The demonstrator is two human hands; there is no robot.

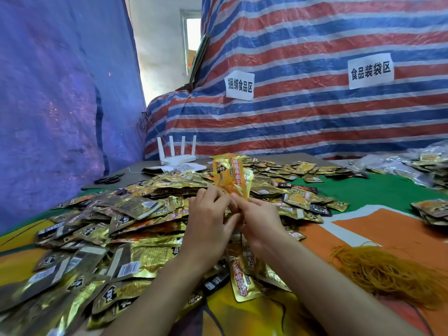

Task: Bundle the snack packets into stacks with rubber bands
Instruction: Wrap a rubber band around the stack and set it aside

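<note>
A small stack of gold and orange snack packets (231,175) stands upright above the table, gripped at its lower end by both hands. My left hand (209,219) pinches it from the left and my right hand (259,219) from the right, fingers touching at the packets' bottom edge. Under and around my hands spreads a big loose heap of gold and dark snack packets (116,229). A tangled pile of orange rubber bands (385,270) lies on the table to the right of my right forearm. Whether a band is on the held stack is hidden.
A white router with antennas (178,154) and black scissors (109,178) sit at the table's far left. More packets (434,212) lie at the right edge. Striped tarpaulin (315,112) with paper signs walls the back; blue tarpaulin (60,105) closes the left.
</note>
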